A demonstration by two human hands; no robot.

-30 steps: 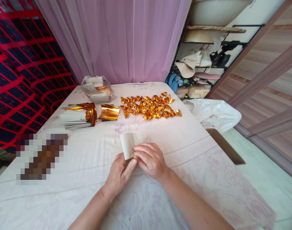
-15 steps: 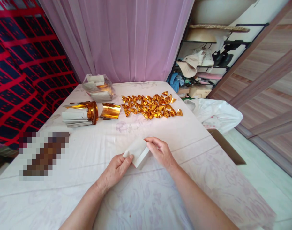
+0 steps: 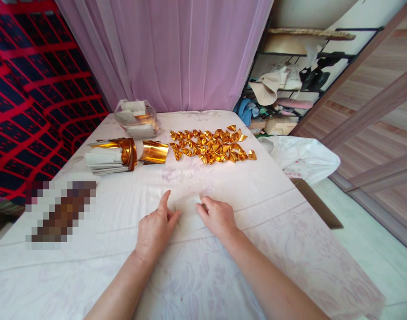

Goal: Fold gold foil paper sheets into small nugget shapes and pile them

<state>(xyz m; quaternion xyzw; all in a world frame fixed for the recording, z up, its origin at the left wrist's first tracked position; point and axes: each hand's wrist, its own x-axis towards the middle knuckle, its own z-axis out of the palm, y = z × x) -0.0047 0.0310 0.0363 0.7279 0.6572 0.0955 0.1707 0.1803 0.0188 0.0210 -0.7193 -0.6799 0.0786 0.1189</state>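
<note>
Near the middle of the bed-like surface, a folded piece of pale paper (image 3: 188, 205) lies between my two hands. My right hand (image 3: 218, 218) pinches its right end between thumb and curled fingers. At the left end, my left hand (image 3: 156, 226) has its index finger stretched forward and its thumb apart, the thumb tip close to the paper's edge. The other left fingers are hidden beneath. Farther off sits a pile of folded gold foil pieces (image 3: 218, 149). To its left are a stack of gold-and-white paper sheets (image 3: 105, 160) and a curved gold foil sheet (image 3: 155, 152).
A clear plastic bag (image 3: 136, 119) with more sheets stands at the back left. A blurred-out patch (image 3: 61, 213) covers something at left. Beyond the right edge are a white plastic bag (image 3: 303, 155) and a loaded shelf rack. A purple curtain (image 3: 183, 53) hangs behind.
My left index finger has lifted and stretched out from the paper. My right hand has moved slightly left and down with its end, and the paper looks lower and flatter.
</note>
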